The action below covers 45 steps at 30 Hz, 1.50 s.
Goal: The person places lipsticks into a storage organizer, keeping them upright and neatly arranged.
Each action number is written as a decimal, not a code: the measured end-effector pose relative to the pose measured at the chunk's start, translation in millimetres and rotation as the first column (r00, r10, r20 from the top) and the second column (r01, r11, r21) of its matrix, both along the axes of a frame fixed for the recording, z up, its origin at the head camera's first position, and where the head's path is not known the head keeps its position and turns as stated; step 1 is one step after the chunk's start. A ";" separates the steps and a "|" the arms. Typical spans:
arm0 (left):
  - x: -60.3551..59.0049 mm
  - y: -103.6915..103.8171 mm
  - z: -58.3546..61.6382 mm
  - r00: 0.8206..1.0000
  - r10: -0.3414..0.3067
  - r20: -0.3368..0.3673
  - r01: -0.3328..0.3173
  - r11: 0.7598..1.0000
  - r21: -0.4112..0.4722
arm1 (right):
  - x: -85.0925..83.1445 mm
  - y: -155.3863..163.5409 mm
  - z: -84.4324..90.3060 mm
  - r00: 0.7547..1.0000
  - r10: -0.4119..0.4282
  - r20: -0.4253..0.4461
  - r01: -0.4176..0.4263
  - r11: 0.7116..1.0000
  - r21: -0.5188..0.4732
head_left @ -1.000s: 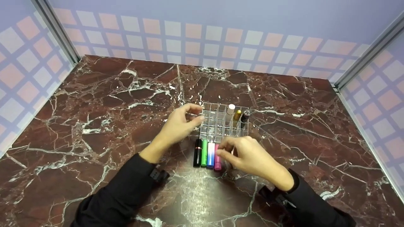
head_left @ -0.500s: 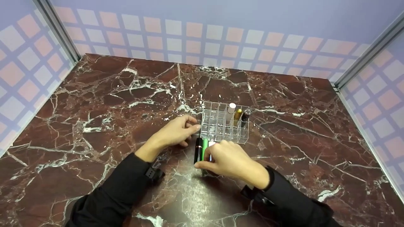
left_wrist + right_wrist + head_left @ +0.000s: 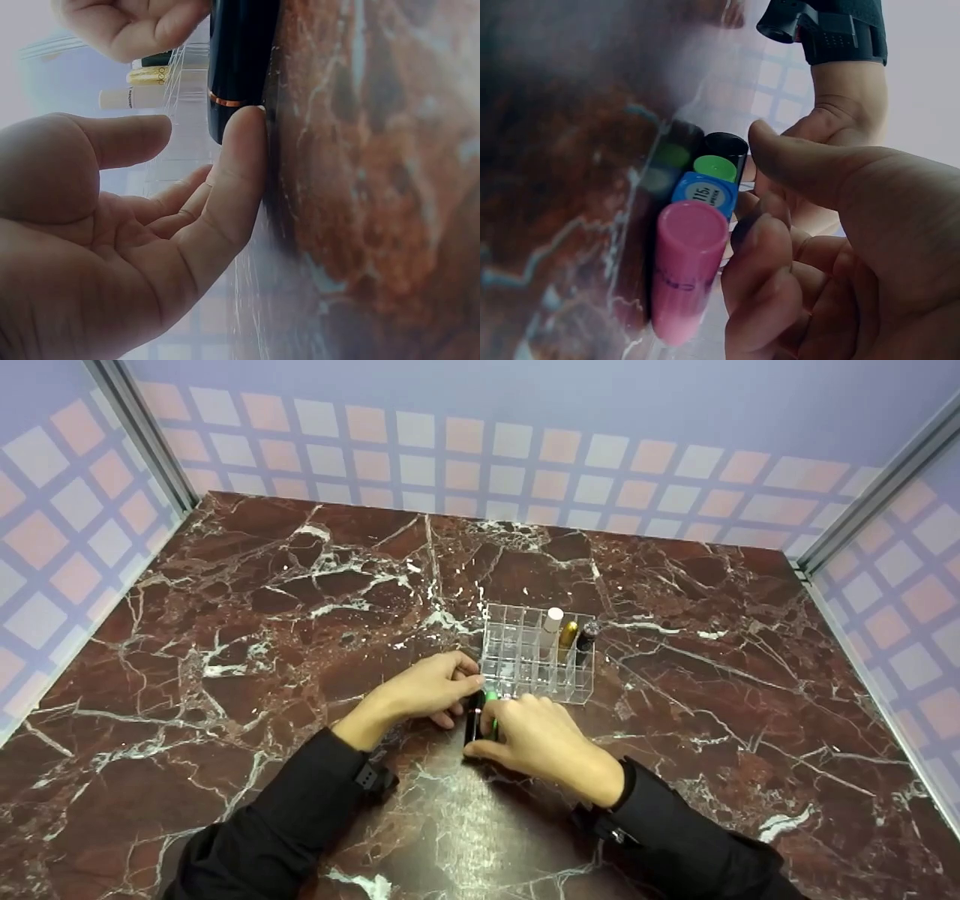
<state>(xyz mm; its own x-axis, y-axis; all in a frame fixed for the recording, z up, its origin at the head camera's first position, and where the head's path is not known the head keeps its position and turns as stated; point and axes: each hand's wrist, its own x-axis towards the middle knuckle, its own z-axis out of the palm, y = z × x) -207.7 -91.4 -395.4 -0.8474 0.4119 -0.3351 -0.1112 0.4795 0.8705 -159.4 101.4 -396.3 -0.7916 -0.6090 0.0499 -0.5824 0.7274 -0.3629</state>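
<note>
A row of lipsticks lies on the marbled table in front of a clear compartment rack (image 3: 576, 694). The row runs from a black lipstick (image 3: 472, 725) and a green one (image 3: 715, 166) to a blue one (image 3: 707, 189) and a pink one (image 3: 684, 270). My left hand (image 3: 431, 687) is beside the rack's near left corner. Its index fingertip touches the far end of the black lipstick in the left wrist view, with the thumb apart. My right hand (image 3: 541, 744) hovers over the row, hiding most of it. Its thumb is near the black lipstick's near end, fingers loosely bent.
Upright in the rack's right part stand a white-capped tube (image 3: 553, 619), a gold one (image 3: 568, 634) and a dark one (image 3: 587, 637). Panels with pink and white squares (image 3: 513, 441) border the table (image 3: 300, 810) at the back and sides.
My right hand has moved left from the pink lipstick to the black one, covering the row. My left hand has come from the rack's left side nearer, to the black lipstick's far end.
</note>
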 end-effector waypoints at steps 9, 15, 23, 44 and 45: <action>1.1 1.4 0.9 1.000 -0.018 -0.010 0.017 1.000 -0.015 | -1.3 0.2 -2.1 1.000 -0.006 -0.010 0.006 1.000 -0.013; 1.6 1.0 1.0 1.000 -0.018 -0.011 0.018 1.000 -0.018 | -1.6 -0.8 -2.5 1.000 -0.006 -0.008 0.006 1.000 -0.015; 0.1 -0.2 -1.7 0.998 -0.043 -0.039 0.041 0.998 -0.057 | -2.2 -1.2 -2.8 1.000 -0.005 0.019 0.006 1.000 -0.014; 2.2 -2.5 1.8 0.992 -0.060 -0.108 0.047 0.992 -0.120 | -2.3 -0.9 -4.2 1.000 0.019 0.009 -0.019 1.000 -0.022; 2.0 -2.6 1.8 0.994 -0.053 -0.100 0.042 0.993 -0.110 | -2.3 -0.9 -4.3 1.000 0.021 0.010 -0.021 1.000 -0.023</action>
<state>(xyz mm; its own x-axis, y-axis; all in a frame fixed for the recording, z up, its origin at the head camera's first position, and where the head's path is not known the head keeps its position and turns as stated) -205.7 -93.9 -393.6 -0.8599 0.4187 -0.2921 0.0009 0.5734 0.8193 -161.8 100.5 -400.6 -0.7790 -0.6245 0.0561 -0.5940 0.7064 -0.3849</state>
